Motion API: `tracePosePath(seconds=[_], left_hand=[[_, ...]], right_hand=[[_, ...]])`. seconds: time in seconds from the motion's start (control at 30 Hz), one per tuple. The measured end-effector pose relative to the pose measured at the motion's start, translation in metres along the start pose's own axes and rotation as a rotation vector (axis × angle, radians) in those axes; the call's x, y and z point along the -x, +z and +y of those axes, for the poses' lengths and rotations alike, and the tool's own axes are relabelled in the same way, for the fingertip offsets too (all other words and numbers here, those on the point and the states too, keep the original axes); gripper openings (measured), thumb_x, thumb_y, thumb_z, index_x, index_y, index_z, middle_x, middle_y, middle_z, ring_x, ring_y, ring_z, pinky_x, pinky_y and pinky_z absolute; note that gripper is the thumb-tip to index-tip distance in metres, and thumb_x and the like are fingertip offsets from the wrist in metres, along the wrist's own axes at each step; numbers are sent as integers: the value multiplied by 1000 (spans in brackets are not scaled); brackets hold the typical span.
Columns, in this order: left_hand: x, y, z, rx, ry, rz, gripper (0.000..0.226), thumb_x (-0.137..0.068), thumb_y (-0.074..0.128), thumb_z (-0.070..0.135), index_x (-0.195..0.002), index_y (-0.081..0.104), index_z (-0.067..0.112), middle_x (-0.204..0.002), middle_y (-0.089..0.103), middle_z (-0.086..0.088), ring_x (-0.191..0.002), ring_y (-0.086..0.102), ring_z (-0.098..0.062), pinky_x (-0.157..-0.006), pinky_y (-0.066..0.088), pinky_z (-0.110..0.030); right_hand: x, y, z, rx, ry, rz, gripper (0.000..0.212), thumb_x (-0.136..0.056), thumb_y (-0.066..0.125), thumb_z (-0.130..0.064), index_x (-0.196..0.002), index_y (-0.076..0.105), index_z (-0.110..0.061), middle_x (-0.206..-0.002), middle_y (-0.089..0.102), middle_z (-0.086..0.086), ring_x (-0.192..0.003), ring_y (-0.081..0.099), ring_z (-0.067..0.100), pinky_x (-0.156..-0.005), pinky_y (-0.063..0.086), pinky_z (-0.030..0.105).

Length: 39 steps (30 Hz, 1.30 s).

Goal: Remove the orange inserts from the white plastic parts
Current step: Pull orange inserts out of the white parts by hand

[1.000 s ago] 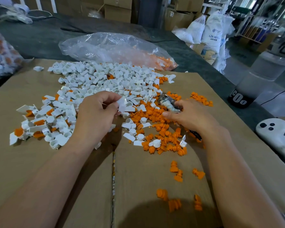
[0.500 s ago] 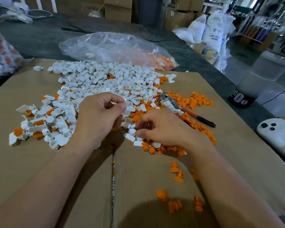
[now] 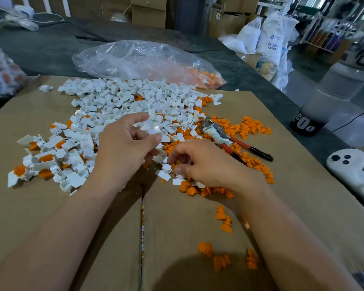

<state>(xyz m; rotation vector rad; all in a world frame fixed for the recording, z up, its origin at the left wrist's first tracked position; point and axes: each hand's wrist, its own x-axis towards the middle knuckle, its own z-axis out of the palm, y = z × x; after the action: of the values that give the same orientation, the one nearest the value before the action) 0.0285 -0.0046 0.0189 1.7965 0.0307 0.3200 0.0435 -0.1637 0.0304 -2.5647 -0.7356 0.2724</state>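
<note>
A wide heap of white plastic parts covers the far half of the cardboard, and some at the left still carry orange inserts. Loose orange inserts lie scattered on the right and near me. My left hand hovers over the heap and pinches one white part between thumb and fingers. My right hand lies palm down with curled fingers, its tips at a small white part on the cardboard. Whether those fingers grip the part is hidden.
Red-handled pliers lie on the orange inserts just beyond my right hand. A clear plastic bag holding orange pieces sits behind the heap. Another bag is at the far left, and a white controller is at the right edge.
My right hand has put the pliers down on the cardboard. It has moved left to the white parts in front of my left hand, which kept its white part.
</note>
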Motion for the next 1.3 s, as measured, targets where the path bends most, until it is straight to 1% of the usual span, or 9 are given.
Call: tracePosePath(seconds=[0.1, 0.27, 0.4, 0.57, 0.7, 0.83, 0.97, 1.13, 1.3], left_hand=[[0, -1, 1, 13, -32, -12, 16, -82, 68, 11, -95, 64, 20, -57, 66, 14, -51, 64, 0, -44, 47, -11], [0, -2, 2, 57, -89, -28, 13, -82, 68, 9, -82, 63, 21, -62, 69, 2, -56, 68, -8, -52, 54, -32], [0, -2, 2, 163, -88, -55, 16, -79, 66, -4, -81, 64, 12, -64, 61, -11, -54, 67, -13, -47, 50, -16], [2, 1, 2, 165, -45, -98, 19, -78, 67, -6, -77, 62, 12, -63, 62, -13, -55, 68, -15, -53, 55, -21], [2, 4, 3, 150, -9, -114, 19, -78, 67, -4, -77, 62, 14, -63, 60, -12, -56, 68, -15, -54, 55, -20], [4, 5, 3, 139, 18, -124, 21, -77, 68, -4, -77, 63, 16, -53, 61, 0, -55, 68, -13, -54, 54, -18], [6, 7, 2, 116, 31, -102, 22, -76, 70, -3, -75, 64, 18, -57, 65, -2, -56, 68, -12, -54, 55, -20], [7, 7, 4, 126, 36, -89, 24, -75, 70, -4, -76, 64, 19, -55, 65, 2, -53, 67, -9, -52, 53, -17], [10, 6, 5, 72, 72, -105, 28, -76, 71, -2, -75, 64, 26, -58, 66, 12, -55, 67, -8, -53, 51, -13]], right_hand=[[0, -1, 2, 16, -24, 21, 26, -90, 57, -15, -115, 59, -21, -84, 36, -18, -75, 42, -2, -69, 36, 11], [3, -10, 7, -86, -6, 260, 19, -89, 57, -12, -103, 65, -22, -93, 45, -7, -82, 44, 2, -68, 35, 11], [7, -10, 2, -391, -12, 467, 23, -83, 65, -7, -78, 60, -28, -82, 61, -12, -75, 61, 3, -68, 47, 8], [5, -2, -7, -459, -118, 618, 27, -78, 70, -5, -72, 62, -30, -75, 61, -14, -70, 60, 1, -66, 48, 12], [3, 2, -9, -483, -108, 612, 27, -78, 71, -7, -72, 61, -32, -69, 63, -15, -66, 62, 1, -60, 47, 10], [1, 4, -10, -363, -81, 641, 11, -78, 72, -11, -75, 66, -20, -69, 63, -12, -66, 62, 5, -59, 51, 16], [1, 4, -11, -288, -84, 664, 4, -78, 71, -10, -77, 68, -14, -66, 60, -16, -66, 61, 5, -60, 51, 19], [1, 7, -14, -263, -80, 667, 8, -77, 70, -9, -72, 67, -14, -62, 57, -17, -65, 60, 4, -56, 50, 19], [2, 4, -12, -440, -2, 571, 23, -76, 71, -8, -65, 59, -23, -56, 60, -10, -52, 61, 3, -53, 53, 18]])
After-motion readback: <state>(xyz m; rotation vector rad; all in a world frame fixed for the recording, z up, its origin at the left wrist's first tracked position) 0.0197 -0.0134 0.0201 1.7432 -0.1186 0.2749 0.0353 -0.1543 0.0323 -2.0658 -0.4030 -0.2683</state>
